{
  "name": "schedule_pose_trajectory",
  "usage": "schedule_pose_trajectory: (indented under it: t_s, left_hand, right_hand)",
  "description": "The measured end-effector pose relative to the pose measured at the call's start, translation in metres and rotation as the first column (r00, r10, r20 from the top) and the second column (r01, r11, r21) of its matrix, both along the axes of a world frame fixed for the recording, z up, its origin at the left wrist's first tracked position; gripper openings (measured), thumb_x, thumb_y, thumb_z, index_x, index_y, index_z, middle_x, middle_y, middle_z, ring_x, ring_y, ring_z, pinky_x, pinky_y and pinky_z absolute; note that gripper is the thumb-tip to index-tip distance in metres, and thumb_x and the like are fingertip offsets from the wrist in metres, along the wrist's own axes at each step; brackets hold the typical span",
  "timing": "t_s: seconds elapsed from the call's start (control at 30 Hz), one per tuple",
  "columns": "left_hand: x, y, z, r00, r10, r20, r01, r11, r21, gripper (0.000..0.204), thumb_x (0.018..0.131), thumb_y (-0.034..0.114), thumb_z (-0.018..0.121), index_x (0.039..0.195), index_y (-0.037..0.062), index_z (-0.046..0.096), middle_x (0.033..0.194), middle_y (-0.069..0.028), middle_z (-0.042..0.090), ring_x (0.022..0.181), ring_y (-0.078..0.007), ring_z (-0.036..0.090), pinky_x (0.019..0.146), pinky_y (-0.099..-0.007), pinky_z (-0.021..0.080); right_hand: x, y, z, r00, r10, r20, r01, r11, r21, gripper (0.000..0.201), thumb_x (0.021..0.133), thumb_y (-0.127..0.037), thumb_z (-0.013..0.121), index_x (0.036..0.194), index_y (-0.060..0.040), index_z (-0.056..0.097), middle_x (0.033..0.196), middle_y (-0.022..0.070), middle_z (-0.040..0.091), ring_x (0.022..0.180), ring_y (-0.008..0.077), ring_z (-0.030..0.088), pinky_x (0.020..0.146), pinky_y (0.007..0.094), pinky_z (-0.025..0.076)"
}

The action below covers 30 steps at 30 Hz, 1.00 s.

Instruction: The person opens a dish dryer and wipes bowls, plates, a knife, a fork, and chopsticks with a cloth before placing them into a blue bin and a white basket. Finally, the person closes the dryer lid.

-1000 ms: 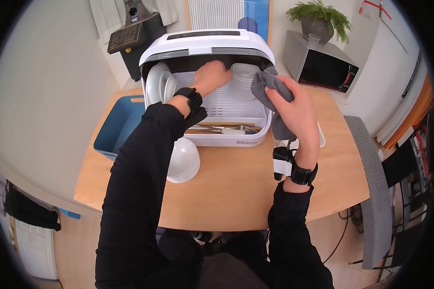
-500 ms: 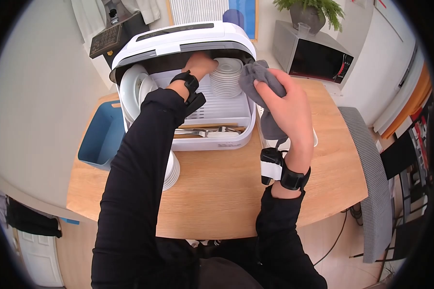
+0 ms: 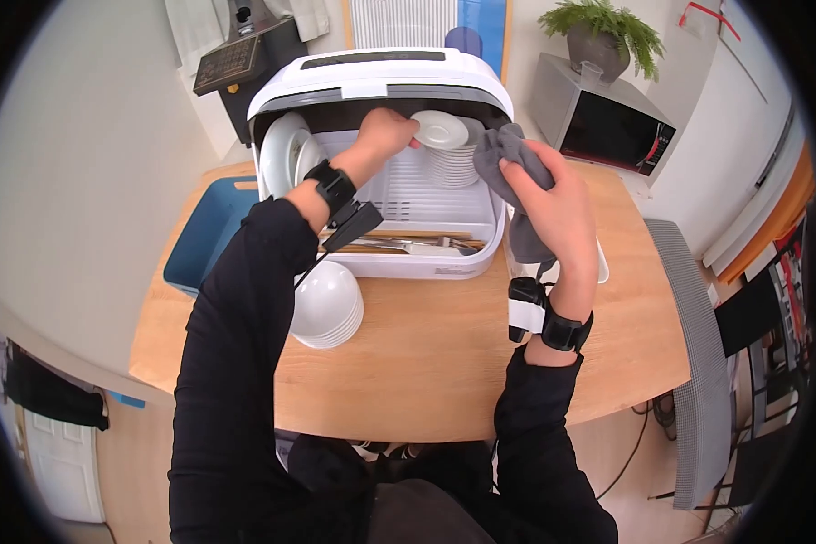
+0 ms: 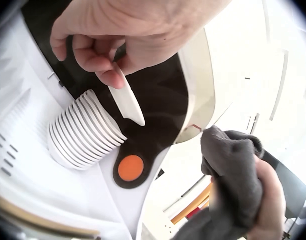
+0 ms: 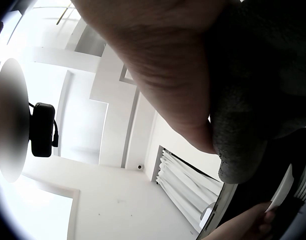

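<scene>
Inside the white dish cabinet (image 3: 426,265), my left hand (image 3: 385,136) pinches the edge of a small white plate (image 3: 441,130). That plate (image 4: 127,101) is tilted, held apart from the stack of small plates (image 4: 84,131) in the left wrist view. My right hand (image 3: 560,210) grips a crumpled grey cloth (image 3: 508,152) at the cabinet's right side; the cloth (image 4: 233,170) hangs down below the fingers. Larger white plates (image 3: 286,154) stand upright at the cabinet's left, and cutlery (image 3: 417,245) lies along its front.
A stack of white bowls (image 3: 328,304) sits on the wooden table (image 3: 444,363) before the cabinet. To the left is a blue bin (image 3: 207,227). A microwave (image 3: 607,118) with a potted plant (image 3: 600,45) on top stands back right. A white tray (image 3: 604,263) is partly hidden behind my right wrist.
My left hand has taken hold of a small plate, lifting it off the stack. The right hand keeps its grip on the cloth, and the head view has shifted.
</scene>
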State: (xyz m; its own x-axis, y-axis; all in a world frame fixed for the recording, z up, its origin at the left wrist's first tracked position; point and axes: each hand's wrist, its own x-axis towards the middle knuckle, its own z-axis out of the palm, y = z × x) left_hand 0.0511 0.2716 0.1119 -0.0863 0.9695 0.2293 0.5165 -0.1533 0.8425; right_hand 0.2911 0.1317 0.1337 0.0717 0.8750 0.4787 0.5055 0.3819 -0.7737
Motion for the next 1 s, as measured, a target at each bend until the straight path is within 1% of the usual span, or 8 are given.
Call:
schedule_pose_trajectory:
  t_s: [0.1, 0.3, 0.37, 0.5, 0.73, 0.83, 0.93, 1.0]
  left_hand:
    - [-0.011, -0.058, 0.004, 0.992, -0.1, 0.076, 0.102, 0.995, -0.018, 0.021, 0.089, 0.021, 0.065, 0.09, 0.0001, 0.068, 0.074, -0.0048, 0.069, 0.061, -0.0079, 0.052, 0.058, -0.0233, 0.042]
    - [-0.039, -0.139, 0.001, 0.99, -0.111, 0.088, 0.106, 0.993, 0.056, 0.024, 0.09, 0.019, 0.065, 0.092, -0.005, 0.065, 0.071, -0.0091, 0.07, 0.066, -0.0115, 0.064, 0.059, -0.0261, 0.046]
    - [-0.049, -0.149, -0.009, 0.986, -0.142, 0.084, 0.131, 0.983, 0.129, 0.027, 0.093, 0.02, 0.064, 0.094, -0.0064, 0.063, 0.072, -0.0096, 0.07, 0.068, -0.0133, 0.068, 0.059, -0.0266, 0.047]
    - [-0.057, -0.178, -0.005, 0.981, -0.156, 0.118, 0.128, 0.968, 0.215, 0.023, 0.094, 0.017, 0.063, 0.094, -0.0061, 0.063, 0.072, -0.0105, 0.07, 0.066, -0.0143, 0.069, 0.059, -0.024, 0.048]
    - [-0.076, -0.219, -0.003, 1.0, 0.007, 0.017, -0.01, 0.971, 0.237, 0.022, 0.092, 0.016, 0.064, 0.094, -0.0066, 0.065, 0.067, -0.011, 0.068, 0.063, -0.0159, 0.069, 0.055, -0.0261, 0.048]
    - [-0.085, -0.22, -0.002, 1.0, 0.017, -0.02, -0.012, 0.976, 0.218, 0.024, 0.093, 0.017, 0.064, 0.095, -0.0062, 0.065, 0.066, -0.0056, 0.067, 0.062, -0.0077, 0.061, 0.057, -0.0237, 0.045]
    - [-0.088, -0.224, 0.0, 0.998, 0.003, -0.062, 0.009, 0.98, 0.198, 0.024, 0.093, 0.017, 0.064, 0.097, -0.0064, 0.065, 0.067, -0.0062, 0.067, 0.061, -0.0084, 0.061, 0.057, -0.0241, 0.045]
    - [-0.081, -0.227, 0.001, 0.996, -0.045, -0.071, 0.058, 0.981, 0.183, 0.024, 0.093, 0.017, 0.065, 0.097, -0.0064, 0.066, 0.067, -0.0062, 0.067, 0.061, -0.009, 0.061, 0.057, -0.024, 0.045]
  right_hand:
    - [-0.003, 0.0, 0.0, 0.999, 0.027, -0.025, -0.026, 0.999, 0.029, 0.043, 0.083, -0.039, 0.067, 0.116, -0.0108, 0.068, 0.099, 0.0108, 0.071, 0.09, 0.0237, 0.068, 0.08, 0.0325, 0.05]
    - [-0.036, -0.007, 0.0, 0.996, 0.063, 0.061, -0.074, 0.978, 0.195, 0.039, 0.082, -0.035, 0.07, 0.114, -0.014, 0.069, 0.101, 0.0094, 0.067, 0.088, 0.026, 0.067, 0.078, 0.0335, 0.05]
    - [-0.06, -0.011, -0.009, 0.984, 0.022, 0.179, -0.086, 0.929, 0.36, 0.037, 0.08, -0.033, 0.072, 0.113, -0.0167, 0.069, 0.101, 0.0085, 0.065, 0.087, 0.0276, 0.066, 0.076, 0.0351, 0.051]
    - [-0.105, -0.029, -0.024, 0.91, -0.011, 0.415, -0.181, 0.889, 0.42, 0.037, 0.074, -0.029, 0.075, 0.11, -0.0206, 0.07, 0.094, 0.0061, 0.061, 0.082, 0.0267, 0.066, 0.067, 0.0377, 0.053]
    - [-0.124, -0.049, -0.031, 0.833, 0.162, 0.529, -0.375, 0.868, 0.324, 0.038, 0.071, -0.027, 0.074, 0.109, -0.0209, 0.071, 0.093, 0.0058, 0.061, 0.073, 0.0268, 0.066, 0.06, 0.0368, 0.053]
    - [-0.117, -0.049, -0.03, 0.792, 0.139, 0.594, -0.357, 0.895, 0.266, 0.036, 0.07, -0.025, 0.074, 0.106, -0.0211, 0.072, 0.092, 0.0053, 0.061, 0.074, 0.0258, 0.066, 0.061, 0.0359, 0.053]
    - [-0.123, -0.046, -0.03, 0.857, -0.044, 0.513, -0.206, 0.884, 0.42, 0.032, 0.07, -0.022, 0.074, 0.103, -0.0212, 0.073, 0.091, 0.0049, 0.06, 0.074, 0.0247, 0.065, 0.06, 0.0351, 0.053]
    - [-0.129, -0.046, -0.031, 0.886, -0.011, 0.464, -0.231, 0.856, 0.462, 0.032, 0.07, -0.021, 0.073, 0.102, -0.0212, 0.073, 0.09, 0.0048, 0.06, 0.074, 0.0241, 0.065, 0.06, 0.0347, 0.052]
